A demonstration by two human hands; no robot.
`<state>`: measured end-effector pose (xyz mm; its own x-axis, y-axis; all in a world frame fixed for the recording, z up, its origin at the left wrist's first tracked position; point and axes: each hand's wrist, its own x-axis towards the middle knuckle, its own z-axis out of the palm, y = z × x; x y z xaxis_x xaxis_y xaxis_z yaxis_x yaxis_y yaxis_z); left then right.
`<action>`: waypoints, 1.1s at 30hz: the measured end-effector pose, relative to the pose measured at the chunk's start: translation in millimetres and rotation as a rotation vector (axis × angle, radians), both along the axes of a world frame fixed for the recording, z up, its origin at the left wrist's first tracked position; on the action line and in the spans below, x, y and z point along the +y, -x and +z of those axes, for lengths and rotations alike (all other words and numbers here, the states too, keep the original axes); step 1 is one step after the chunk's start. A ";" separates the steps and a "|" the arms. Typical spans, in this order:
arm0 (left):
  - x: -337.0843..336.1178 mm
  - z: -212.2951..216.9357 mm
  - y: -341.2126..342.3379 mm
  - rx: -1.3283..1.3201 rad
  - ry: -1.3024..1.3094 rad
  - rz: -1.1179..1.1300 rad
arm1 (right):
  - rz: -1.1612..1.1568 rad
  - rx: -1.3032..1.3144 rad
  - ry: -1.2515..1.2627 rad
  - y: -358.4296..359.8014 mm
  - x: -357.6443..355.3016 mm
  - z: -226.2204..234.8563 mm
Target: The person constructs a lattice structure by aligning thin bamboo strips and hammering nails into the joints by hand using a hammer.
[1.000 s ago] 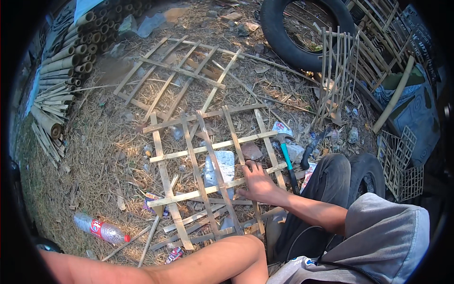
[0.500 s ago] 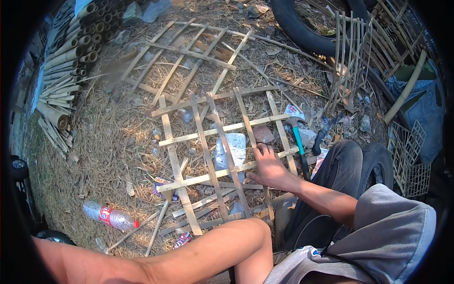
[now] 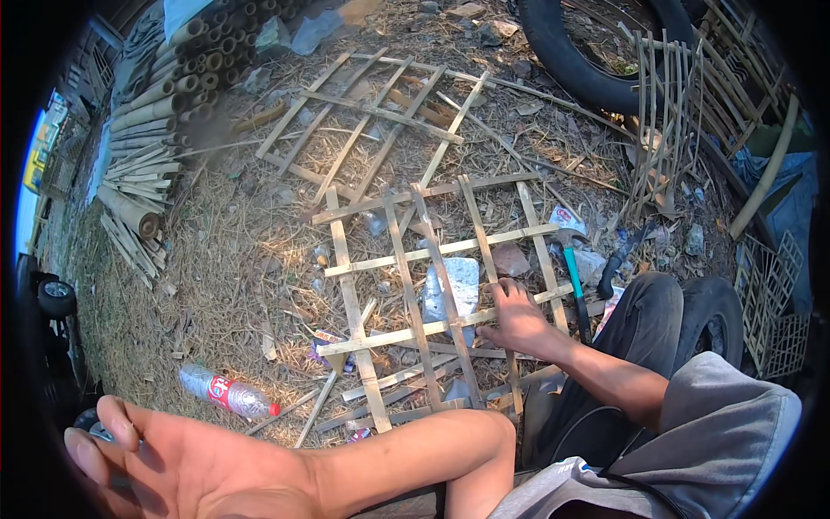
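Note:
A bamboo lattice (image 3: 399,260) of crossed slats lies in front of me over a pale flat block (image 3: 464,281). My right hand (image 3: 523,323) grips it at a crossing on its near right side, fingers over the slat and thumb apart below. My left hand (image 3: 203,463) is raised large at the lower left, palm showing and fingers loosely bent; I see nothing in it. The claw hammer (image 3: 575,281) with a green and black handle lies at the lattice's right edge, near my knee. A second bamboo lattice (image 3: 372,111) lies just beyond.
A plastic bottle (image 3: 226,391) with a red cap lies at left. Stacked bamboo poles (image 3: 194,78) and split pieces stand far left. A black tyre (image 3: 579,65) lies at far right, near upright bamboo strips (image 3: 661,121). Straw and litter cover the ground.
My left hand has come further into view at the lower left, its fingers now showing. My right hand keeps its place on the lattice. The whole view has shifted slightly.

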<state>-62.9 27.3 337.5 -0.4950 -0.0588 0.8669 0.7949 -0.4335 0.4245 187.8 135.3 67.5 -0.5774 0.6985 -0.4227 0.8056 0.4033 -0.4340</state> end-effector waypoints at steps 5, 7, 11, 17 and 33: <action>-9.8 -91.2 -31.3 -0.421 0.122 -0.175 | 0.026 0.035 0.023 16.1 -0.9 -6.0; -3.6 -118.3 -47.6 -0.661 0.371 -0.271 | 0.005 0.010 0.044 10.4 0.6 -5.5; 16.4 -139.6 -61.3 -0.822 0.575 -0.305 | -0.009 0.041 0.035 2.6 2.3 -4.3; 21.9 -127.7 -63.8 -0.828 0.649 -0.356 | 0.038 0.023 0.047 10.5 3.7 3.6; 15.7 -135.4 -68.6 -0.827 0.788 -0.481 | 0.025 0.055 0.087 1.9 -0.4 10.7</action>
